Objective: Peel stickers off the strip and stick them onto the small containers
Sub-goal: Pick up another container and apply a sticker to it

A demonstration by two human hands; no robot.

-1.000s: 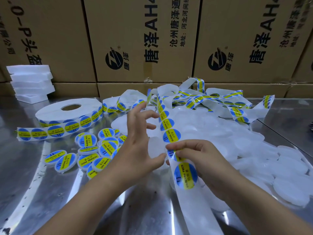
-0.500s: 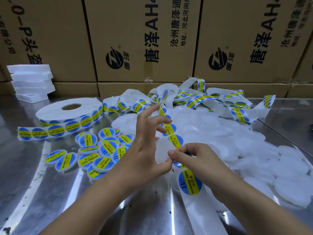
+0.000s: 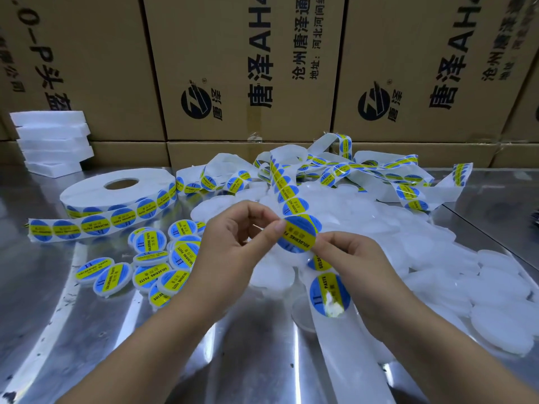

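Cartons [image 3: 233,68] printed "唐泽 AH" line the worktop's [image 3: 58,301] back edge. White containers [image 3: 437,258] heaped mid-right. Your right hand [image 3: 358,266] pinches the strip [image 3: 353,368]; left hand [image 3: 233,252] fingers [image 3: 269,230] pinch a "SOLDERING PASTE" sticker [image 3: 297,233] above worktop centre.

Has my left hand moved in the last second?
Yes. Against the unmoved roll, the left hand has curled its spread fingers, thumb risen toward the boxes, pinching a sticker on the strip the right hand holds.

left hand [image 3: 230,246] now pinching sticker [image 3: 297,233], lifting off strip [image 3: 344,345]
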